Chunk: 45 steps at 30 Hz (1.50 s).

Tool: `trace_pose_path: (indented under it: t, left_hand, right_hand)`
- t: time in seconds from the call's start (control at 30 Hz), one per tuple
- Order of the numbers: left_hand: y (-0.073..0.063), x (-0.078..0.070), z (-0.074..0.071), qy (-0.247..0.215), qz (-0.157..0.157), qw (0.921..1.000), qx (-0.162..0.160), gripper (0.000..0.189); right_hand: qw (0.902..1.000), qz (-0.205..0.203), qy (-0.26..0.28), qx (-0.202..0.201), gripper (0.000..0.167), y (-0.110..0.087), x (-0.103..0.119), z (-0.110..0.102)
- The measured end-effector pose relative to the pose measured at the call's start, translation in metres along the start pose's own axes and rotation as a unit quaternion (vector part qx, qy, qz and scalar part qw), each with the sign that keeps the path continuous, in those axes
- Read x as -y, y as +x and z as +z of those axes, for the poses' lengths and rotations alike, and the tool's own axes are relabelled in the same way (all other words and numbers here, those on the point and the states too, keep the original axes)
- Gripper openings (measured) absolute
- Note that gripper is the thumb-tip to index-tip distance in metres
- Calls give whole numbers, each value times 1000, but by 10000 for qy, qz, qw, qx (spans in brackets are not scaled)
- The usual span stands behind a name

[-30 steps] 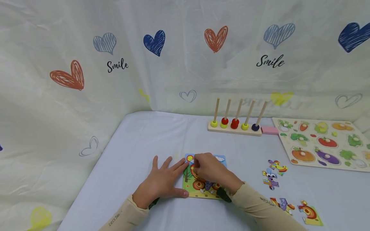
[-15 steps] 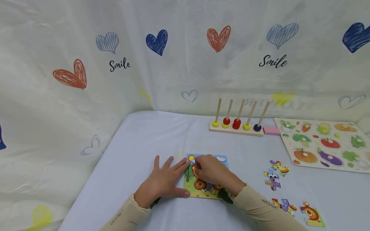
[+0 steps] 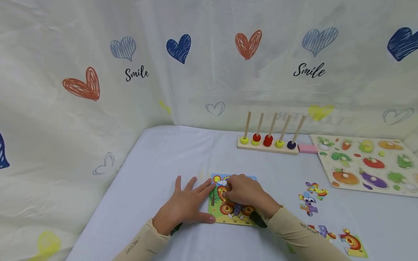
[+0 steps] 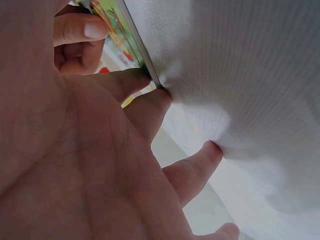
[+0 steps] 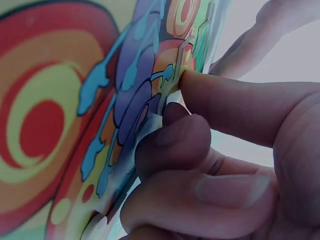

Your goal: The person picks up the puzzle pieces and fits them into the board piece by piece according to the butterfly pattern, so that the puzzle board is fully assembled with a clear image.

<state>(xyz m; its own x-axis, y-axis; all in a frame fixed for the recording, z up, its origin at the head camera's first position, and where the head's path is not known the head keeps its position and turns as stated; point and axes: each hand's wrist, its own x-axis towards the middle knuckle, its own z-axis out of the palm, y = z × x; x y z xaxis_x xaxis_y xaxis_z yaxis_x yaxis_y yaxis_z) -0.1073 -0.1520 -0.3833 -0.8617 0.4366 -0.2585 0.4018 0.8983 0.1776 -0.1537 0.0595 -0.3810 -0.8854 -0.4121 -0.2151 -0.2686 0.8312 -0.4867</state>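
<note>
A picture jigsaw board [image 3: 220,218] lies on the white-covered table, showing a sun, a tree and a butterfly. My left hand [image 3: 184,206] is spread beside it, fingertips and thumb at its left edge; the left wrist view shows two fingertips [image 4: 160,97] against that edge. Over the upper middle, my right hand [image 3: 245,192] has its fingers curled down onto the picture and covers part of it. In the right wrist view, its thumb and bent index finger pinch at a jigsaw piece [image 5: 167,62] with a slightly raised edge.
Loose jigsaw pieces lie to the right, including a purple-faced piece [image 3: 308,203] and a red-ringed piece [image 3: 354,243]. Behind stand a bead stacker [image 3: 267,148] with upright pegs and a pink block [image 3: 307,149]. A vegetable knob-puzzle board [image 3: 356,170] lies at the far right.
My right hand has shifted slightly to the right over the board, uncovering more of the picture near the sun. The left hand stays at the board's left edge. The head view has moved slightly.
</note>
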Motion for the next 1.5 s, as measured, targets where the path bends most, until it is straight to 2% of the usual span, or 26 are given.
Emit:
trace_pose_path:
  t: [0.1, 0.3, 0.5, 0.6, 0.77, 0.9, 1.23, 1.5]
  left_hand:
    - [0, -1, -1, -24, 3, 10000, 17, 100]
    - [0, 1, 1, 38, 34, 10000, -72, 99]
    - [4, 1, 2, 53, 33, 10000, 13, 96]
    - [4, 1, 2, 89, 21, 9999, 57, 95]
    - [4, -1, 1, 118, 41, 9999, 89, 96]
    - [2, -2, 0, 143, -2, 9998, 128, 98]
    - [3, -3, 0, 102, -16, 9998, 163, 99]
    - [3, -2, 2, 50, -16, 9998, 190, 98]
  right_hand:
    - [10000, -23, 20, -62, 34, 0, -1, 0]
    - [9989, -199, 416, -38, 30, 4, -2, 5]
    - [9968, -421, 669, -99, 29, 4, -5, 6]
    - [9940, -511, 950, -181, 26, 2, -10, 4]
    - [9878, -418, 1462, -349, 22, -6, -20, -4]
    - [9844, -446, 1635, -463, 22, -14, -27, -11]
    - [9799, -416, 1699, -955, 17, -37, -48, -30]
    - [9788, -375, 1363, -1482, 21, -59, -70, -46]
